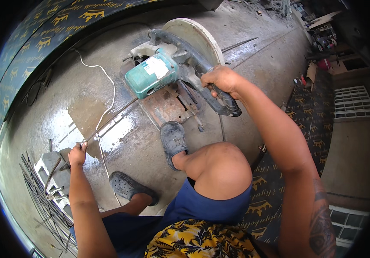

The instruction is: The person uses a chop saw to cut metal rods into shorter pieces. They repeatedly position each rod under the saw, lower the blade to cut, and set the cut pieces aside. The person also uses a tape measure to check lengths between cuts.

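Observation:
A chop saw with a teal motor stands on the floor ahead of me, its large round disc and guard at the far side. My right hand is closed round the saw's black handle. At the left, my left hand grips a thin metal rod, which slants up to the saw and passes out of sight beneath the motor. A rusty base plate shows under the saw. One dark clog rests against the near edge of this plate.
Beside my left hand lie grey hollow blocks and a bundle of thin dark rods. A white cord winds across the wet concrete floor and under the rod. Dark boards with gold crown prints lie at right. Clutter fills the far right.

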Demonstrator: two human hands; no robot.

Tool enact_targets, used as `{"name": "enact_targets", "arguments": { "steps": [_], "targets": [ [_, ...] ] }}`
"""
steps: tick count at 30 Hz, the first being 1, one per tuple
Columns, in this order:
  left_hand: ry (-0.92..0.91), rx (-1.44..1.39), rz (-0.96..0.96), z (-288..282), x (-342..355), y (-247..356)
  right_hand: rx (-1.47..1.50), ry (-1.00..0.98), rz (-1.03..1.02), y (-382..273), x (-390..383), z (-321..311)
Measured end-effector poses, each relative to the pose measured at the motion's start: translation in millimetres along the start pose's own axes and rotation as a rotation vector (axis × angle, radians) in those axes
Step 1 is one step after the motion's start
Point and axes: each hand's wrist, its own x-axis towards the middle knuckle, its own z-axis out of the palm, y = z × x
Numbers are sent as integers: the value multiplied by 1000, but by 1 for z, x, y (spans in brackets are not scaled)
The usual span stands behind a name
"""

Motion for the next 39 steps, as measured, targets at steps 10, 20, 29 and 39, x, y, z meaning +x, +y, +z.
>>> {"name": "enact_targets", "arguments": {
  "steps": [10,20,29,39],
  "targets": [
    [16,-3,41,4,8,-12,-41,10,-62,19,10,3],
    [-34,1,40,4,14,-11,-157,15,-110,28,22,0],
    [-82,1,28,-1,15,-10,-128,42,-195,33,24,0],
    [-66,-37,6,-3,14,-13,-225,23,-262,40,31,-2]
  ]
}}
